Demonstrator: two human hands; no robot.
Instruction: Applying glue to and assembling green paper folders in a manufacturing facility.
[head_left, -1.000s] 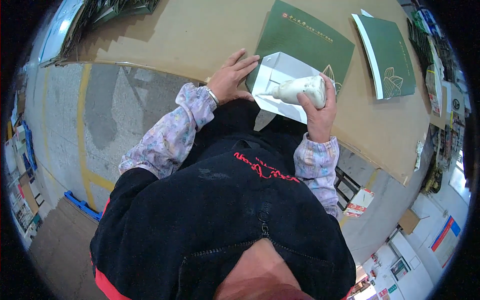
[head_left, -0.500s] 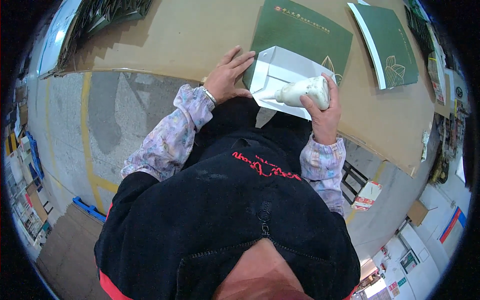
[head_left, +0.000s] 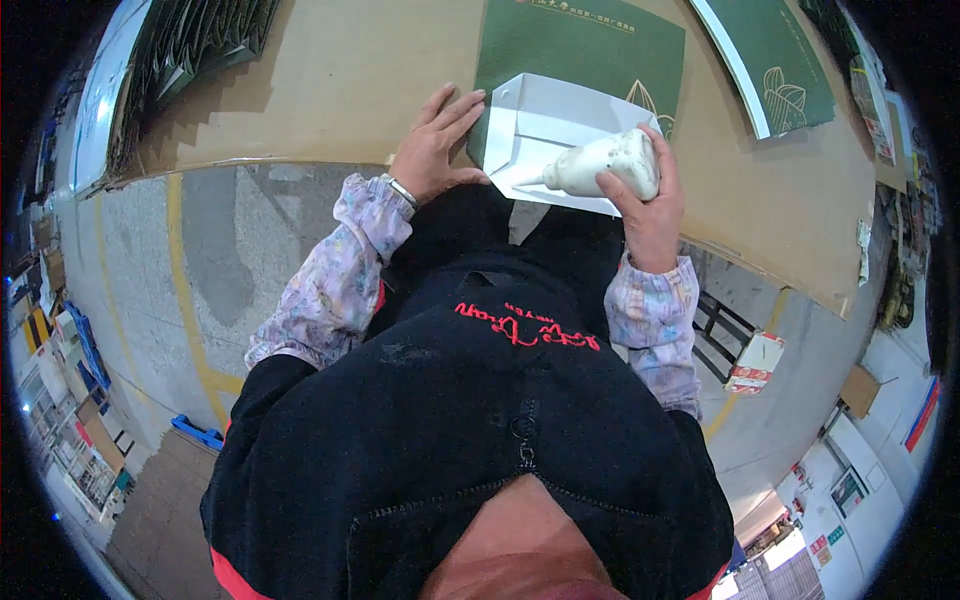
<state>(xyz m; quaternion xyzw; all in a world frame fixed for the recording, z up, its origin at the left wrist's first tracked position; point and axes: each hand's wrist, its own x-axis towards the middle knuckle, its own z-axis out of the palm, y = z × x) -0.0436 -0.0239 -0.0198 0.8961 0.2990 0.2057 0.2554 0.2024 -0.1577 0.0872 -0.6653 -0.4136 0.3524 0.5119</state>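
Note:
My right hand (head_left: 648, 205) grips a whitish squeeze bottle (head_left: 600, 165) lying sideways, its nozzle pointing left over the white folded flap (head_left: 540, 125) of a green paper bag (head_left: 580, 45). My left hand (head_left: 432, 150) lies flat on the brown cardboard-covered table (head_left: 330, 90), fingers spread, fingertips touching the flap's left edge. A watch sits on the left wrist. The bag lies flat, its green face toward the far side.
A second green bag (head_left: 770, 65) lies flat at the right of the table. A stack of dark folded bags (head_left: 190, 50) sits at the far left. Below the table edge is grey concrete floor with a yellow line (head_left: 185, 290), and a small red-and-white carton (head_left: 755, 362).
The view has shifted so the table and bag sit nearer. My right hand with the bottle has moved slightly along the white flap; my left hand stays pressed at the flap's left edge.

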